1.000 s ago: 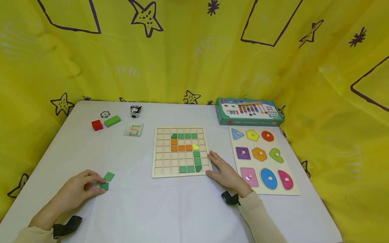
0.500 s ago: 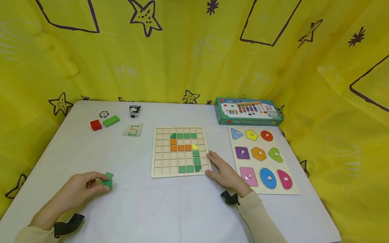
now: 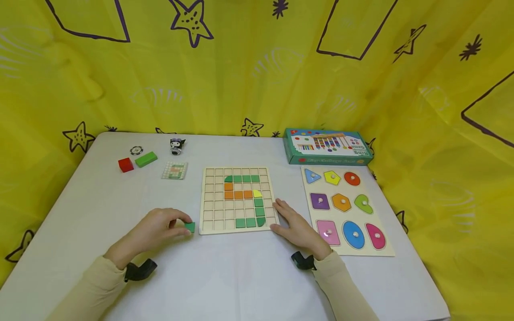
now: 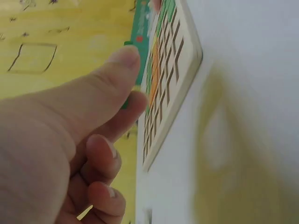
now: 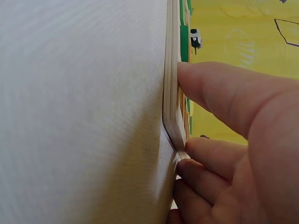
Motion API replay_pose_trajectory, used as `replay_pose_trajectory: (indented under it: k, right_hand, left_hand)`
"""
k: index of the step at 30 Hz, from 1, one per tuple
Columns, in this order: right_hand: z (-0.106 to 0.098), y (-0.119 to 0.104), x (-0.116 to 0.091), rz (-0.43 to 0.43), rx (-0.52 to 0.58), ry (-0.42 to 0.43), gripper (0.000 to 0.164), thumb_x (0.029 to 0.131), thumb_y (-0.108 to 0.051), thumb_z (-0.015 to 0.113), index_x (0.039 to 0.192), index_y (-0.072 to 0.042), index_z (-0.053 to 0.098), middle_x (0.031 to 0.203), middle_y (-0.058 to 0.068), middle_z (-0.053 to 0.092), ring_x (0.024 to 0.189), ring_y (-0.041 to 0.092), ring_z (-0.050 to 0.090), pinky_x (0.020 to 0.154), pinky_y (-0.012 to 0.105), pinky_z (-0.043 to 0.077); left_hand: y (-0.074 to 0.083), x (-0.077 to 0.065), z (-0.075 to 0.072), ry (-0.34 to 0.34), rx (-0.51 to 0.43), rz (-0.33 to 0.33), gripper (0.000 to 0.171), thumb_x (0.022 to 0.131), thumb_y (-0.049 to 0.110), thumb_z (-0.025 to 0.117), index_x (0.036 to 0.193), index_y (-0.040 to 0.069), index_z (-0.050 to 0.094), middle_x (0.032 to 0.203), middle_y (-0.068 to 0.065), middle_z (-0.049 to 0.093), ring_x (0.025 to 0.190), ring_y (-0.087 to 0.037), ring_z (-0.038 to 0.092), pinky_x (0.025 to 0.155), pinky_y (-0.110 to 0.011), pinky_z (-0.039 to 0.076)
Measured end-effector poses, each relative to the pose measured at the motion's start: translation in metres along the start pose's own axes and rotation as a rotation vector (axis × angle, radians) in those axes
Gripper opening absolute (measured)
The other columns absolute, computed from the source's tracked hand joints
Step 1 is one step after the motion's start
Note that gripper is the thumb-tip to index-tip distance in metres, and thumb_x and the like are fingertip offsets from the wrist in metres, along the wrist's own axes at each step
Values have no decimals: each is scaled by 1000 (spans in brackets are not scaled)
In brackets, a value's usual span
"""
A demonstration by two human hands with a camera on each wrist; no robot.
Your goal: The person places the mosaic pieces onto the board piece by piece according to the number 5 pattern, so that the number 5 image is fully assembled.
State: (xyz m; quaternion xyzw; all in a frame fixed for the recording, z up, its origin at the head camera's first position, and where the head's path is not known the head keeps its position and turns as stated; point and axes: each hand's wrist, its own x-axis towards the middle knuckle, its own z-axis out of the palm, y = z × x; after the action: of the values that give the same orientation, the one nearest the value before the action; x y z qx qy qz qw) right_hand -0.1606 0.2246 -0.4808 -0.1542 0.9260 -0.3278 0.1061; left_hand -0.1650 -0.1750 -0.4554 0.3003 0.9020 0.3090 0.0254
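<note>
My left hand (image 3: 158, 228) pinches a green square tile (image 3: 190, 227) between thumb and fingers, just left of the wooden grid board (image 3: 213, 214). The left wrist view shows only slivers of green past the thumb, so whether a second tile is in the grip I cannot tell. Green, orange and yellow tiles make an S-like figure on the board, with a green row (image 3: 246, 179) on top and an orange row (image 3: 238, 195) in the middle. Extended fingers of my right hand (image 3: 297, 229) rest against the board's right edge, the thumb at its lower right corner.
A shape puzzle with knobs (image 3: 341, 214) lies to the right, below a green game box (image 3: 328, 148). Back left are a pattern card (image 3: 174, 170), a red block (image 3: 126, 165), a green block (image 3: 146, 159), a round chip (image 3: 136, 150) and a small figurine (image 3: 176, 146).
My left hand gathered green tile pieces at the left of the table, then moved right to beside the board with green in its fingertips. My right hand stays at the board's edge.
</note>
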Motion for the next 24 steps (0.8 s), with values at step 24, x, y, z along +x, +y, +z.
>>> replay_pose_trajectory:
  k: [24]
  right_hand:
    - [0, 0, 0, -35, -1, 11, 71, 95, -27, 65, 151, 0, 31, 159, 12, 20, 145, 30, 13, 113, 47, 18]
  left_hand:
    - [36, 75, 56, -26, 115, 123, 21, 80, 27, 82, 95, 14, 74, 89, 9, 66, 80, -11, 59, 71, -34, 48]
